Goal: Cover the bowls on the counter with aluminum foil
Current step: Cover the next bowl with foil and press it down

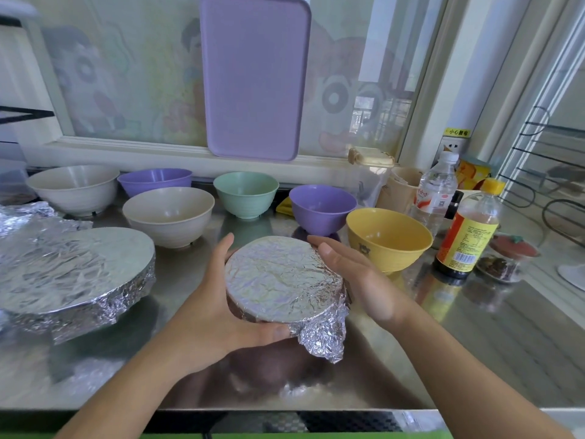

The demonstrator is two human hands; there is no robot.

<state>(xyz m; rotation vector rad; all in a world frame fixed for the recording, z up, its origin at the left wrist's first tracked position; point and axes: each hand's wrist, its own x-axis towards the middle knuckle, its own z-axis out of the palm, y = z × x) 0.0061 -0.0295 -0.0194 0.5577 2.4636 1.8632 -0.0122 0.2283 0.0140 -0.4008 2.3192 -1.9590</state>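
At the far left a big foil-covered dish (74, 274) is sitting on the steel counter (474, 337), with loose foil (28, 213) crumpled behind it. Behind that, a cream bowl (74, 188), a purple bowl (155, 181) and a second cream bowl (169, 215) are standing uncovered. My left hand (215, 315) is cupping the near-left side of the small foil-wrapped bowl (278, 280) in the middle of the counter, thumb lying under its front edge and fingers curling up around its far left rim. A flap of foil (323, 337) is hanging loose at the front right. My right hand (357, 274) is lying flat along the bowl's right side, fingers straight and gripping nothing. Beyond, a green bowl (246, 193), another purple bowl (322, 208) and a yellow bowl (388, 240) are waiting bare. A lilac tray (254, 74) is leaning on the window. Farther right a water bottle (435, 191) and a sauce bottle (468, 229) are standing.
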